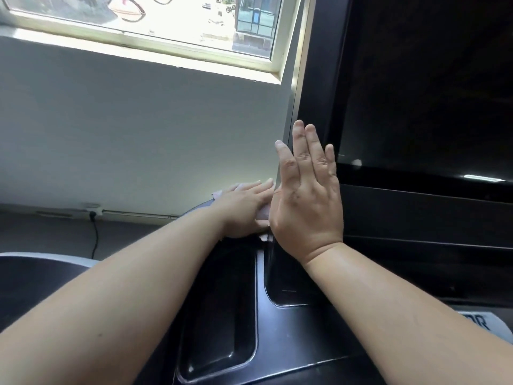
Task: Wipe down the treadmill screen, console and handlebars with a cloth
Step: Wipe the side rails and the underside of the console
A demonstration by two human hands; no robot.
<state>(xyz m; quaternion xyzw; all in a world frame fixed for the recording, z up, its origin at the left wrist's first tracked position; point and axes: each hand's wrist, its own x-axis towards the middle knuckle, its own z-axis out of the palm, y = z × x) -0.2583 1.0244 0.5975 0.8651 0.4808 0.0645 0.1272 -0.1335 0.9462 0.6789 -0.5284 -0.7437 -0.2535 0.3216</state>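
The treadmill's dark screen [422, 87] fills the upper right, with the black console [280, 345] and its recessed trays below it. My left hand [245, 207] lies flat, fingers straight, pressing a pale pink cloth [262, 212] onto the console's upper left edge; only scraps of the cloth show around the hand. My right hand [306, 195] is raised beside the screen's left frame, fingers straight and together, holding nothing, and it partly covers the cloth.
A grey wall and a bright window [155, 26] lie to the left. A black cable [95, 237] hangs from a wall socket [91, 213]. A deep console tray [222, 315] sits below my left forearm. A grey treadmill edge [41, 258] curves at the far left.
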